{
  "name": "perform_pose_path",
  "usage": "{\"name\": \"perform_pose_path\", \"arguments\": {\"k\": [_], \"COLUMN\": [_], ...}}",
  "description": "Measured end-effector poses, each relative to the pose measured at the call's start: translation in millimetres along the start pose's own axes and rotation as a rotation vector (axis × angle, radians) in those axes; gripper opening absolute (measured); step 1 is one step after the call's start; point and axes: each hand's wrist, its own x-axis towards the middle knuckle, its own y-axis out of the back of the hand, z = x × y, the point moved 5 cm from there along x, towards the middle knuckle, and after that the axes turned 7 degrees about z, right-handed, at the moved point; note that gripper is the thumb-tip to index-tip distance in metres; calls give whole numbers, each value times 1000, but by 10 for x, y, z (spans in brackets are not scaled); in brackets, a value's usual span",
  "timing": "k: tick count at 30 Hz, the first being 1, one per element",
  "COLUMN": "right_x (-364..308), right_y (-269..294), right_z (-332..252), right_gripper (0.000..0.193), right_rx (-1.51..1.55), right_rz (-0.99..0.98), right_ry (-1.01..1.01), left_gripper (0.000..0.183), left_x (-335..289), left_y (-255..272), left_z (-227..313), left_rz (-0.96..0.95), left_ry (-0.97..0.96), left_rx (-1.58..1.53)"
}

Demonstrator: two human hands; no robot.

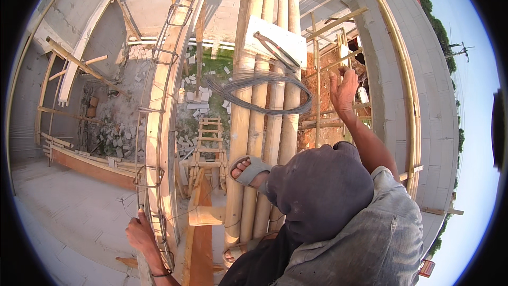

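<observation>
Gripping the rebar cage on the beam, the left hand was closed; the right hand, fingers apparently curled, was raised beside the wire coil on bamboo poles.

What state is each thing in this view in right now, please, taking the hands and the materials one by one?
Left hand: gripping the rebar cage, which lies in the wooden beam form.
Co-worker's hand: raised by the bamboo scaffold poles.
Wire coil: loose, lying on the bamboo platform.
Co-worker's foot: in a sandal, on the platform.
Wooden ladder: standing below.
</observation>
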Motion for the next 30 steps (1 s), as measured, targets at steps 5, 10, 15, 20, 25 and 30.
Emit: {"name": "perform_pose_path", "arguments": {"k": [5, 10, 15, 20, 25, 30], "right_x": [-301, -881, -927, -780, -723, -547], "right_y": [-332, -607, -623, -441, -39, 783], "right_z": [673, 865, 817, 803, 1326, 2420], "right_gripper": [74, 52, 23, 19, 18, 21], "right_rx": [464, 656, 989, 1364, 1510, 1038], "right_rz": [-792, -834, -655, -756, -667, -478], "right_ry": [-395, -670, -946, -1209, -1327, -1396], "left_gripper": [38, 40, 56, 56, 57, 54], "left_x": [-7, 27, -136, -396, -408, -367], "left_y": [306, 186, -123, -599, -906, -921], "left_z": [785, 2094, 3733, 4649, 4651, 4620], "left_rz": [92, 153, 207, 225, 188, 197], "left_ry": [-466, -990, -1168, -1040, -1003, -1026], "left_rx": [-365, -519, -727, -539, -543, -579]}}
